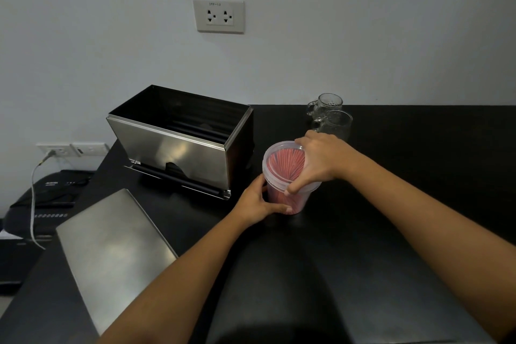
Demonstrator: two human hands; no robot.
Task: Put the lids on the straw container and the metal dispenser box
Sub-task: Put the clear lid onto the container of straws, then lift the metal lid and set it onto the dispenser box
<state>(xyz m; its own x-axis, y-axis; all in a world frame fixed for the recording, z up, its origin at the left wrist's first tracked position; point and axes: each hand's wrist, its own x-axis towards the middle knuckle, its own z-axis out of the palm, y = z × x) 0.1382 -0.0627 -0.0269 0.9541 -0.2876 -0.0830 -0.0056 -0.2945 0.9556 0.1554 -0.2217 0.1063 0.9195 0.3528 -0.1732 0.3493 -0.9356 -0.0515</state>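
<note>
Near the middle of the dark worktop [391,204] stands the clear straw container [290,198], full of pink straws; its clear lid [279,148] sits on top, and I think it is being pressed down now; the left hand [258,201] is wrapped around the tub's lower side, and the right hand [321,162] is spread over the lid's right edge, gripping it; the hands are apart. Just left, the metal dispenser box [178,142] is open on top; its flat metal lid [111,248] lies nearer, on the worktop's left. Next, I think, both hands must let go and lift that big lid onto the box.
</note>
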